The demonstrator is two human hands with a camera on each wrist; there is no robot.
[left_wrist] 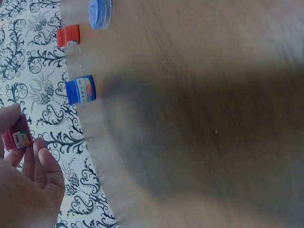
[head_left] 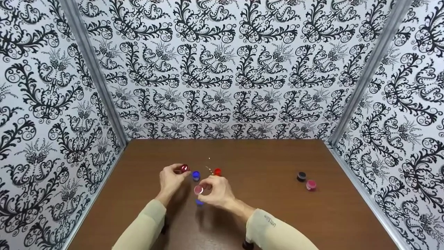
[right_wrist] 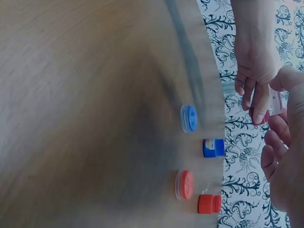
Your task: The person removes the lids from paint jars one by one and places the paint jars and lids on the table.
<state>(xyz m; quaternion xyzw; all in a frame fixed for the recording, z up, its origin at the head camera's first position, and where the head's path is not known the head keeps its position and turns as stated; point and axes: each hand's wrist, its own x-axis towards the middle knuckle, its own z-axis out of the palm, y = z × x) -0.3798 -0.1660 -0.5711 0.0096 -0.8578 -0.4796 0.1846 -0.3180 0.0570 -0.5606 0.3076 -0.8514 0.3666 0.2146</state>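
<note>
Your left hand [head_left: 170,178] gripped a small, glossy dark-red plastic jar [head_left: 184,168] above the brown wood-grain counter [head_left: 277,211]; your right hand [head_left: 219,192], near it, pinched a round, clear-rimmed plastic lid [head_left: 198,190]. On the counter, a small blue plastic jar [right_wrist: 213,147] and a small red plastic jar [right_wrist: 209,204] stood apart.

At the left edge of the left wrist view, the left hand [left_wrist: 31,190] held a small dark red jar [left_wrist: 18,134] between thumb and fingers, its label showing. A labelled blue jar [left_wrist: 81,90], a red jar [left_wrist: 69,35] and a clear-sided blue lid [left_wrist: 100,13] sat apart on the brown table [left_wrist: 213,42], before a black-and-white patterned wall [left_wrist: 76,166].
</note>
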